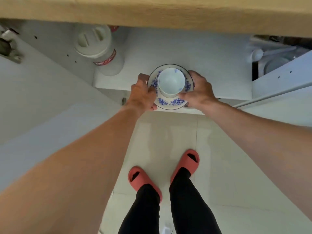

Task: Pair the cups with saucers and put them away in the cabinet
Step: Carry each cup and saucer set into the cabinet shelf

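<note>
- Cup [170, 82]: white, upright, mouth open to the camera, seated at the centre of the saucer [170, 102] — a white plate with blue floral pattern and a dark rim line.
- Location: the pair is held over the front edge of the white cabinet shelf [211, 65], just under the wooden countertop [152, 12]; contact with the shelf cannot be confirmed.
- Left hand [141, 94]: grips the saucer's left rim, thumb curled over the top, the other fingers hidden beneath.
- Right hand [200, 92]: grips the right rim, fingers curled round the edge (one fingertip close to the cup base).
- Shelf contents: a white lidded canister [99, 49] with a red label, back left, well apart from the saucer.
- Right compartment: plastic spoons [258, 54], blurred.
- Below: pale tiled floor [228, 166], red slippers [184, 163], black trousers.
</note>
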Motion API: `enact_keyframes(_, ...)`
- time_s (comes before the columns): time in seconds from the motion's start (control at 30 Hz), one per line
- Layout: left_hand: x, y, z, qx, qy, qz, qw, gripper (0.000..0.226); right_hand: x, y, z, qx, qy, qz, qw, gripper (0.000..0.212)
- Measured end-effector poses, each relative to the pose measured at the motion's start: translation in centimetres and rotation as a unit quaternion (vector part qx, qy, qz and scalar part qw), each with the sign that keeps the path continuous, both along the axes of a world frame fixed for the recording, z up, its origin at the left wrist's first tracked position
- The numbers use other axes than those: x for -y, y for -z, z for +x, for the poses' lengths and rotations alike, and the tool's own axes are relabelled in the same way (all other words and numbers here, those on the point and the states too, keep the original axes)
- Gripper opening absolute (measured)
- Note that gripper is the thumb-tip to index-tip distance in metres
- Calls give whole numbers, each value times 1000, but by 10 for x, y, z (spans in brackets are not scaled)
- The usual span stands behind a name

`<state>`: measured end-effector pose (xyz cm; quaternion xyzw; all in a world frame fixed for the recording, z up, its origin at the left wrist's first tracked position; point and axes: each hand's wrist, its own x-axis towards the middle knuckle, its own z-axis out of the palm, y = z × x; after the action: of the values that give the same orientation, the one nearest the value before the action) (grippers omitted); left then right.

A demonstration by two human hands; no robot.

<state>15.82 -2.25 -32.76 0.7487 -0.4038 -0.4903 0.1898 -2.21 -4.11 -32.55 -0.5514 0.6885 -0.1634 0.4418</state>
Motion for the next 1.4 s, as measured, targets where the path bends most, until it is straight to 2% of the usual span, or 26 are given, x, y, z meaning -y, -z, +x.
enact_keyframes(0.2,35,16,-8,7,19,-13,1000,43,34,16,-4,-28,19,6,999,63)
enact_keyframes(0.4,59,33,-5,8,7,-20,1000,34,55,28,-4,-7,88,48,995,51)
enact_keyframes(0.7,95,39,-1,20,-55,-49,997,34,86,32,4,-59,32,10,998,39)
enact_keyframes(0.77,107,40,-2,5,-80,-43,996,32,97,37,7,-40,69,22,997,42)
enact_keyframes(0.83,118,40,-2,-23,-121,-34,992,29,112,42,11,5,150,39,988,43)
enact_keyframes(0.93,128,41,-1,-85,-194,-41,976,27,130,49,10,92,220,52,970,34)
enact_keyframes(0.97,129,42,-2,-103,-208,-48,972,24,134,52,9,121,218,54,967,34)
enact_keyframes(1.03,128,43,-6,-139,-229,-64,961,17,132,56,14,120,185,58,974,49)
enact_keyframes(1.1,124,43,-12,-170,-253,-77,949,16,124,48,22,66,154,46,985,66)
enact_keyframes(1.13,120,42,-14,-172,-255,-79,948,17,116,42,25,34,137,30,990,65)
enact_keyframes(1.23,102,42,-13,-85,-194,-93,973,14,87,35,26,-81,65,-32,994,43)
enact_keyframes(1.33,63,28,-8,46,-59,-112,991,30,40,21,25,-142,-46,4,989,49)
enact_keyframes(1.4,28,7,-7,127,51,-109,985,35,7,4,23,-207,-126,26,970,46)
